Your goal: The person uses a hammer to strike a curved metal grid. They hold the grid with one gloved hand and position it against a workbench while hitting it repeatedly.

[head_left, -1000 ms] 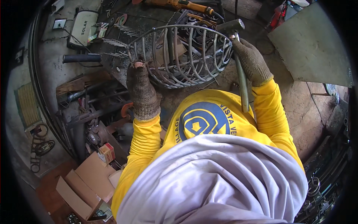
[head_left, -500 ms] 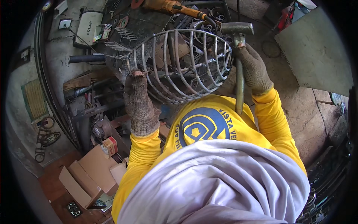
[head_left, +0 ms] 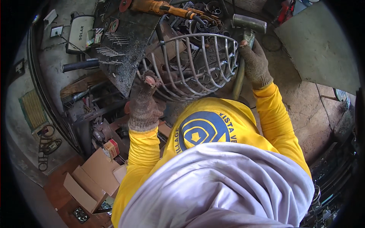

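Dark blue capitals curve around a round blue emblem point(head_left: 205, 125) on the yellow shirt point(head_left: 245, 114), the lettering partly cut off by folds and by the pale cloth point(head_left: 216, 178) below. On the white case point(head_left: 86, 27) at upper left stands one short word in dark capitals (it runs upward, along the case's length). The small box point(head_left: 111, 148) at lower left bears a few bold letters on its red side. The packets point(head_left: 95, 36) beside the case carry print too small to make out.

A dark table point(head_left: 133, 53) bears short rods point(head_left: 110, 51) and a grinder point(head_left: 163, 7).
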A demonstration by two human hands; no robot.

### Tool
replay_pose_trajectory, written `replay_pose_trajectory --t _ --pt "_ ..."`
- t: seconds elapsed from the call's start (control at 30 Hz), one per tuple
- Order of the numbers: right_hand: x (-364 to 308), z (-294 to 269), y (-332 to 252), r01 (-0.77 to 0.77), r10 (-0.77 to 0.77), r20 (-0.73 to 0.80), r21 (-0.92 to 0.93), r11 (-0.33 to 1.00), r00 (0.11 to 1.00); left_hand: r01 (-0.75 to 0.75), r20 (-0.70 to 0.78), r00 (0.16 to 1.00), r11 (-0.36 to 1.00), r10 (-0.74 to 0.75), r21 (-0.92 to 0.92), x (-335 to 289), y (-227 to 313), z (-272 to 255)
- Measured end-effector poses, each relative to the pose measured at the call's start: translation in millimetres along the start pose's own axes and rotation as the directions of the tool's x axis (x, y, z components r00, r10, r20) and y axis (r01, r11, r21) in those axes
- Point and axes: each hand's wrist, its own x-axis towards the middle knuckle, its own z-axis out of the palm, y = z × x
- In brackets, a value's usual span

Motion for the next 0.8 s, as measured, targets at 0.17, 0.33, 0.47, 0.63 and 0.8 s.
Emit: replay_pose_trajectory --t 0.17,0.33,0.47,0.63,0.8 --pt "0 -6 10 0.18 -0.193 -0.028 -0.248 0.952 0.981 0.102 0.129 0.99 0.927 -0.059 -0.362 5 3 34" --pt "-1 5 25 0.492 -0.503 0.021 -0.254 0.833 0.864 -0.06 -0.136 0.99 0.994 0.047 -0.091 4 -20 26" --pt "-41 15 20 0.544 -0.556 0.063 -0.324 0.774 0.829 -0.325 -0.109 0.94 0.946 0.324 0.011 -6 -22 33" --pt "-90 40 3 0.487 -0.387 0.298 -0.598 0.637 0.873 -0.249 -0.053 0.965 0.964 0.255 0.096 -16 -25 24" --pt "-118 82 -7 0.379 -0.305 0.248 -0.766 0.519 0.919 -0.337 -0.074 0.934 0.932 0.348 0.133 -26 -28 16"
